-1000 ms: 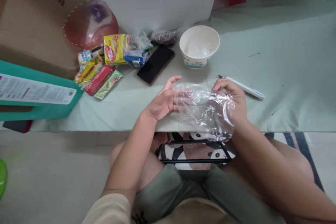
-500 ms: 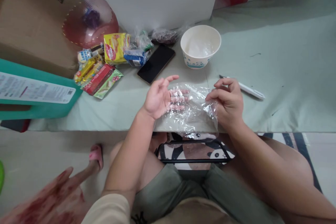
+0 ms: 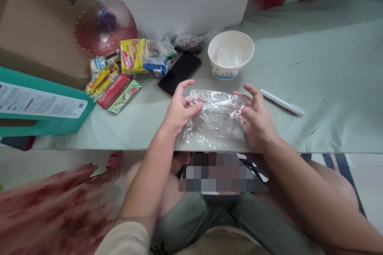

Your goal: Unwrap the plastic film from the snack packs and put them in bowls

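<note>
A crinkled clear plastic bag [image 3: 220, 125] is spread between my hands at the table's front edge. My left hand [image 3: 178, 110] holds its upper left corner, thumb in front and fingers behind the film. At the upper right, my right hand [image 3: 259, 119] grips the bag between thumb and fingers, the fingertips showing through it. Just beyond the bag stands a white paper bowl [image 3: 226, 73] with a blue-green print and something clear inside. A black phone [image 3: 182, 71] lies beyond my left hand. Right of my right hand is a slim white tool [image 3: 282, 102] of unclear kind.
Packaged snacks [image 3: 133, 56] are heaped at the left, before a pinkish see-through bowl [image 3: 104, 28]. A cardboard box [image 3: 32, 36], a teal box [image 3: 44, 123] and a white box [image 3: 185, 0] border the table [image 3: 329, 75]. A person in red-patterned clothing [image 3: 60, 211] is at the lower left.
My left hand has turned from an open palm under the film to pinching the bag's corner. My right fingers have shifted behind the film, and the bag is stretched flatter. The person at left has come closer.
</note>
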The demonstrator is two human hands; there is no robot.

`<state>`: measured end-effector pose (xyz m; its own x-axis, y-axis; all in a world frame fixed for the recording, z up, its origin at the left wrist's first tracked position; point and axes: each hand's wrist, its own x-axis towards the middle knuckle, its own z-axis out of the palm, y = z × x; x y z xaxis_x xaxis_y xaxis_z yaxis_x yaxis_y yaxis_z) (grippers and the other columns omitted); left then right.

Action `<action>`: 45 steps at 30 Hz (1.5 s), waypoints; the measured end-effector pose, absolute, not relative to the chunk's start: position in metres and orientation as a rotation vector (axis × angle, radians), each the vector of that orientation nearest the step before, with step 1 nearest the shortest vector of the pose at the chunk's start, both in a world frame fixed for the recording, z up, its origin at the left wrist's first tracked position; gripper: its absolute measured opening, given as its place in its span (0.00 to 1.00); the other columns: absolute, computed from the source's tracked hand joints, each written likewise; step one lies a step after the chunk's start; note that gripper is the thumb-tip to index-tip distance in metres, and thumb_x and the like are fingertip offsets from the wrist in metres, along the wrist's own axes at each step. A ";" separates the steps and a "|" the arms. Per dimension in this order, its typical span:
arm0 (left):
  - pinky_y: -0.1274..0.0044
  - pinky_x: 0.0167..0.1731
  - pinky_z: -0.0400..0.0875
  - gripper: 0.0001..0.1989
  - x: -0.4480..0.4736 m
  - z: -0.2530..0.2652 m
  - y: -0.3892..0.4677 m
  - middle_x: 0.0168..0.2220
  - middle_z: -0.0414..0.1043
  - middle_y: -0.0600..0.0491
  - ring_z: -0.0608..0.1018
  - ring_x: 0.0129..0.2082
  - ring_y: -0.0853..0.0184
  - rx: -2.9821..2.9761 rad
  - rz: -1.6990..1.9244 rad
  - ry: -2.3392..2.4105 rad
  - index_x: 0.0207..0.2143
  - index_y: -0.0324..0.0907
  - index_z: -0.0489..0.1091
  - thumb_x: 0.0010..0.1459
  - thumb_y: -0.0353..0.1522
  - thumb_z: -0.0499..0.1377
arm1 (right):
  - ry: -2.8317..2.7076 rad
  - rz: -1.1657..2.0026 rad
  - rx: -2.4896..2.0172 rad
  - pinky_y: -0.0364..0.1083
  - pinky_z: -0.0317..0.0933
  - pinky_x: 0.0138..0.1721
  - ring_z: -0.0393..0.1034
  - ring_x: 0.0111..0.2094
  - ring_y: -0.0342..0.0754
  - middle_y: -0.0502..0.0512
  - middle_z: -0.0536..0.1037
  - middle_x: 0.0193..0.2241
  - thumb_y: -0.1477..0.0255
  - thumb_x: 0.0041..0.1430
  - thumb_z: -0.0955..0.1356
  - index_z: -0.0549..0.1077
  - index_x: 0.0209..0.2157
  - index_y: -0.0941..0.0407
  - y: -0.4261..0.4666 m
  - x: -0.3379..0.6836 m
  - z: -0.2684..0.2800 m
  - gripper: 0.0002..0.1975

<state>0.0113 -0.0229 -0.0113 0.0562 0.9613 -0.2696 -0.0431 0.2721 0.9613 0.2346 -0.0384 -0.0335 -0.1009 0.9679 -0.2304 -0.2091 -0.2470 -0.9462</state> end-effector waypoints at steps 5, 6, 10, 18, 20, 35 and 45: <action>0.79 0.33 0.75 0.39 0.014 -0.008 -0.027 0.39 0.81 0.53 0.81 0.33 0.69 0.878 0.962 1.089 0.58 0.47 0.65 0.44 0.35 0.75 | -1.049 1.522 -1.331 0.54 0.72 0.37 0.74 0.33 0.51 0.55 0.78 0.44 0.63 0.51 0.75 0.54 0.64 0.43 -0.044 0.230 -0.023 0.42; 0.78 0.34 0.76 0.34 0.015 -0.007 -0.028 0.39 0.81 0.51 0.82 0.34 0.68 0.848 0.884 1.077 0.55 0.45 0.68 0.45 0.34 0.74 | -1.048 1.498 -1.358 0.54 0.72 0.38 0.74 0.33 0.51 0.54 0.79 0.43 0.63 0.52 0.74 0.55 0.63 0.43 -0.044 0.230 -0.022 0.40; 0.81 0.30 0.76 0.10 0.021 -0.010 -0.030 0.34 0.81 0.50 0.82 0.30 0.70 0.858 0.671 1.187 0.38 0.38 0.73 0.55 0.33 0.67 | -0.980 1.501 -1.313 0.54 0.71 0.39 0.75 0.35 0.52 0.55 0.80 0.44 0.55 0.57 0.69 0.56 0.63 0.43 -0.043 0.235 -0.023 0.35; 0.82 0.13 0.64 0.10 0.013 -0.002 -0.030 0.18 0.69 0.62 0.73 0.13 0.72 0.977 0.754 1.178 0.42 0.44 0.71 0.59 0.35 0.62 | -1.306 1.492 -1.485 0.47 0.65 0.29 0.71 0.27 0.46 0.53 0.78 0.29 0.64 0.51 0.73 0.76 0.36 0.54 -0.042 0.235 -0.011 0.11; 0.82 0.12 0.64 0.09 0.007 0.004 -0.032 0.19 0.71 0.60 0.74 0.14 0.71 0.953 0.752 1.116 0.40 0.44 0.72 0.57 0.36 0.63 | -1.313 1.461 -1.435 0.45 0.63 0.25 0.68 0.23 0.44 0.49 0.75 0.24 0.65 0.54 0.71 0.76 0.34 0.53 -0.044 0.237 -0.011 0.07; 0.77 0.28 0.63 0.10 -0.073 0.018 -0.033 0.26 0.74 0.53 0.72 0.28 0.67 1.407 0.687 1.529 0.28 0.40 0.75 0.54 0.34 0.56 | -2.105 0.767 -1.102 0.49 0.69 0.48 0.75 0.40 0.48 0.53 0.80 0.36 0.77 0.60 0.66 0.73 0.36 0.53 0.087 0.033 0.075 0.05; 0.77 0.28 0.61 0.06 -0.091 0.014 -0.037 0.26 0.72 0.56 0.71 0.27 0.69 1.374 0.703 1.539 0.29 0.42 0.73 0.51 0.29 0.56 | -2.476 0.661 -1.185 0.57 0.53 0.65 0.67 0.62 0.54 0.56 0.78 0.49 0.79 0.66 0.64 0.76 0.43 0.65 0.178 -0.075 0.051 0.10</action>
